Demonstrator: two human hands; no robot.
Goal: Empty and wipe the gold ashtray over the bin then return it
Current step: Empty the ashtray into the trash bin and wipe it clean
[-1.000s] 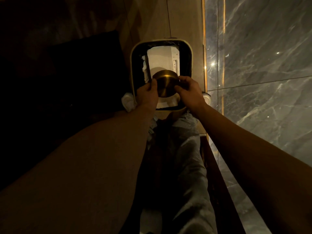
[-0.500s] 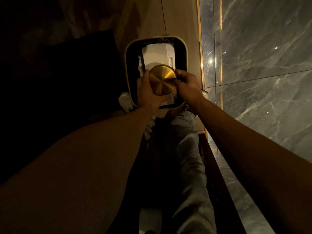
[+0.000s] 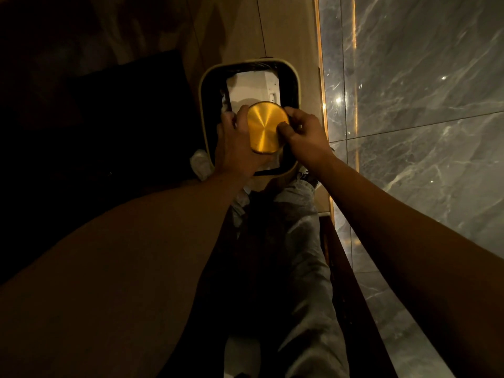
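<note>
Down at the centre of the head view, the gold ashtray (image 3: 266,127) is hovering over the open bin (image 3: 205,110), its flat brushed underside facing up toward the camera. The left hand (image 3: 236,148) is gripping it from nine o'clock, fingers (image 3: 242,115) curling over the rim. The right hand (image 3: 306,135) is clenching its three o'clock edge, thumb pressing on the gold face. White paper (image 3: 252,87) is lying inside the bin at twelve o'clock of the ashtray. Grey marble wall (image 3: 422,105) is running along three o'clock, and the person's grey trouser leg (image 3: 300,255) is stretching toward six o'clock.
</note>
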